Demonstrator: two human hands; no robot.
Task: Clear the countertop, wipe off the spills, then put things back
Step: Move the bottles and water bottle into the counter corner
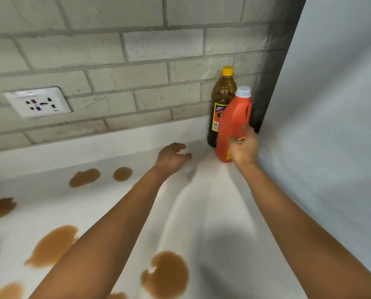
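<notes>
Two hands reach over the white table. Right hand grips the red jug in the corner. Left hand hangs loosely curled, holding nothing, near brown spills.

Both forearms bare, no sleeves in view. Ring on a right hand finger.

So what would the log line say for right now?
right hand: on orange jug | left hand: empty | oil bottle: behind jug | spills: unwiped
</notes>
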